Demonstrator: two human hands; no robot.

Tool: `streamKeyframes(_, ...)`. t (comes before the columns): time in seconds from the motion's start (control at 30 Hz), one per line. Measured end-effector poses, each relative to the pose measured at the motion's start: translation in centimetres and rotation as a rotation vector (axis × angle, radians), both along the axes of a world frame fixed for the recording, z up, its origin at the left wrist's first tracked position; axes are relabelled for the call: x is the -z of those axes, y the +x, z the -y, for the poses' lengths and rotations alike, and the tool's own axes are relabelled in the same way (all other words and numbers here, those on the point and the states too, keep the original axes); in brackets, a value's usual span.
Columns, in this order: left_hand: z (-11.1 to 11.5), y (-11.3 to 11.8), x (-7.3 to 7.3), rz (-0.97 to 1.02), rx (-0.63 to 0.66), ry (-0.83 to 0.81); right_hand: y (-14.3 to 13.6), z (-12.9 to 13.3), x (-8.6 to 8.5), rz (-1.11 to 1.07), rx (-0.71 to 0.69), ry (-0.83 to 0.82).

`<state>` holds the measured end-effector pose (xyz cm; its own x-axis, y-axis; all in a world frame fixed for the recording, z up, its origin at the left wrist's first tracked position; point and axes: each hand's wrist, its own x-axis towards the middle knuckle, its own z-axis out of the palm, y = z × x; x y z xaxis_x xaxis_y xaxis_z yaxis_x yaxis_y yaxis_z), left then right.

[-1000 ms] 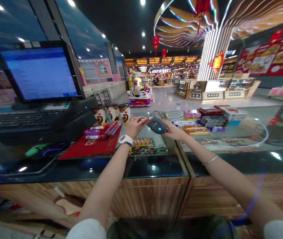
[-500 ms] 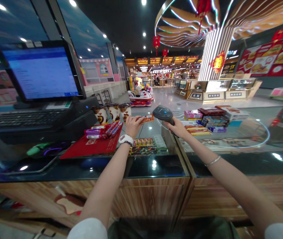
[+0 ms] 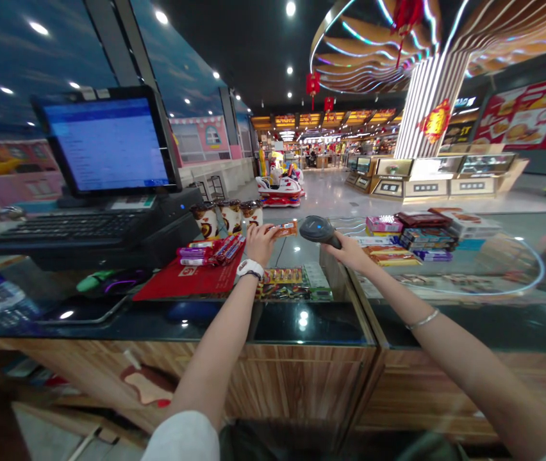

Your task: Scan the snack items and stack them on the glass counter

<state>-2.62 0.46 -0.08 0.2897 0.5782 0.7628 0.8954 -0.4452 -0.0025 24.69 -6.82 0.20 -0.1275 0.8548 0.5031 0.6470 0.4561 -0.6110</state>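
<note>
My left hand point(image 3: 260, 244) is closed on one end of a small orange packet point(image 3: 286, 228), held above the glass counter. Just right of it, my right hand point(image 3: 350, 253) grips a dark handheld scanner point(image 3: 318, 230), its head turned toward the packet with a small gap between. Left of my left hand, purple and red wrapped bars point(image 3: 213, 251) lie on a red sheet point(image 3: 184, 280). Patterned cups point(image 3: 231, 218) stand behind them. Several stacked boxes and packets point(image 3: 427, 230) sit on the glass to the right of the scanner.
A monitor point(image 3: 109, 144) and a black keyboard point(image 3: 66, 230) stand at the left. A computer mouse point(image 3: 126, 280) lies in front of them, near a dark tablet-like slab point(image 3: 83, 310). The counter's dark front edge point(image 3: 302, 323) runs below my forearms. A striped pillar rises beyond the counter.
The whole view has shifted, so the counter and monitor appear further right. The orange packet and the scanner remain in my hands, close together.
</note>
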Motion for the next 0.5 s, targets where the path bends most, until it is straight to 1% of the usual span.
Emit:
streamKeyframes(0.13,0.12,0.02,-0.14,-0.005,-0.006,-0.027,-0.03,-0.23,0.29,0.026,-0.009,0.0)
streamKeyframes(0.37,-0.27,-0.08,0.15,-0.006,0.011,0.018,0.1,-0.27,0.3,0.028,-0.033,0.013)
streamKeyframes(0.5,-0.32,-0.1,0.15,-0.01,0.003,0.008,0.09,-0.21,0.15,0.036,-0.033,-0.012)
